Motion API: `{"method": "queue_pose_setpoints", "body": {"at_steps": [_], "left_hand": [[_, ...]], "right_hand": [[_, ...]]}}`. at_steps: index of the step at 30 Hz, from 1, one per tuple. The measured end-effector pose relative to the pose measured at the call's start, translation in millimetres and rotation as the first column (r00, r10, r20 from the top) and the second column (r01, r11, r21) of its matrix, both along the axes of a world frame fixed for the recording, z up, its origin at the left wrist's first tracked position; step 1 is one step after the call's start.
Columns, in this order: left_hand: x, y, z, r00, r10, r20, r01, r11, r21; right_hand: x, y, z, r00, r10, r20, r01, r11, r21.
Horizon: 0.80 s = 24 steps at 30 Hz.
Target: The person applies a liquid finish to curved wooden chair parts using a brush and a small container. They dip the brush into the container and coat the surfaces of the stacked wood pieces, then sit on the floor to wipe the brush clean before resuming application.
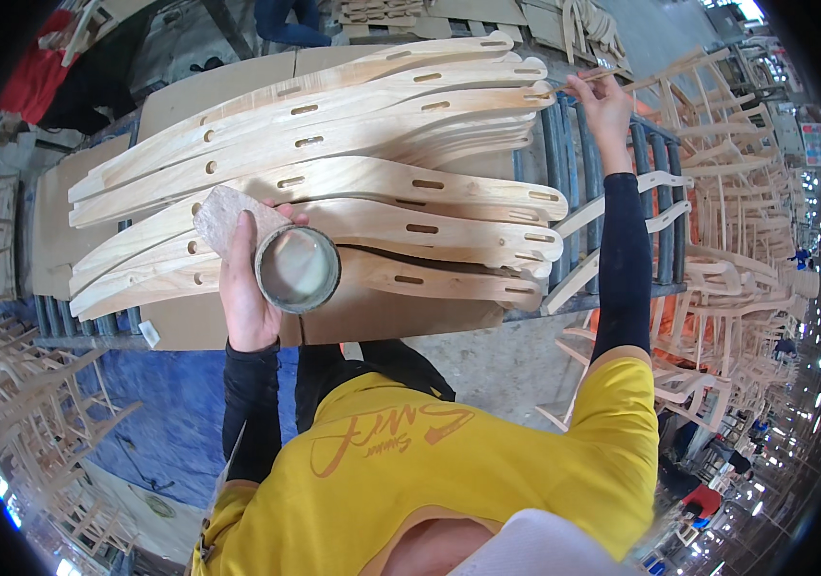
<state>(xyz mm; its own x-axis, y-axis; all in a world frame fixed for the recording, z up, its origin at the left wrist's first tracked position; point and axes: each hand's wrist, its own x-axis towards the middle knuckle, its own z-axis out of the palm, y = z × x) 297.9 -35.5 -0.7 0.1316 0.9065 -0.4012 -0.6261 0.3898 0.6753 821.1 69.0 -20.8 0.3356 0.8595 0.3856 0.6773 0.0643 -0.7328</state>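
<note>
My left hand [249,293] is closed around a round pot [297,269] with a pale, whitish content, and a flat pinkish block [230,219] is held with it. Beneath them lie curved, slotted wooden pieces [353,178], stacked in two groups. At the far right end of the stack, my right hand [604,101] pinches a thin wooden-looking stick [583,79]. Its left tip comes close to the slot of an upper wooden piece [430,106]; whether it touches is too small to tell.
Brown cardboard [391,305] covers the blue metal rack [564,182] under the stack. A few slim wooden parts [583,230] rest on its right end. Wooden chair frames [708,192] crowd the right side, others [26,403] the lower left. A person in red [36,72] is at the upper left.
</note>
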Motion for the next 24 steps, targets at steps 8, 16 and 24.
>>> {"method": "queue_pose_setpoints", "body": {"at_steps": [8, 16, 24], "left_hand": [[0.3, -3.1, -1.8, 1.000, -0.016, 0.016, 0.015, 1.000, 0.024], [-7.7, -8.6, 4.4, 0.999, 0.023, -0.030, -0.022, 1.000, 0.001], [-20.3, -12.5, 3.7, 0.999, 0.043, -0.001, -0.043, 0.999, 0.017]], "right_hand": [[0.2, -1.4, 10.0, 0.943, -0.077, 0.325, 0.106, 0.992, -0.073], [-27.7, 10.7, 19.1, 0.977, 0.099, 0.190, -0.067, 0.984, -0.166], [-20.6, 4.5, 25.0, 0.903, -0.056, 0.426, 0.118, 0.986, -0.121]]}}
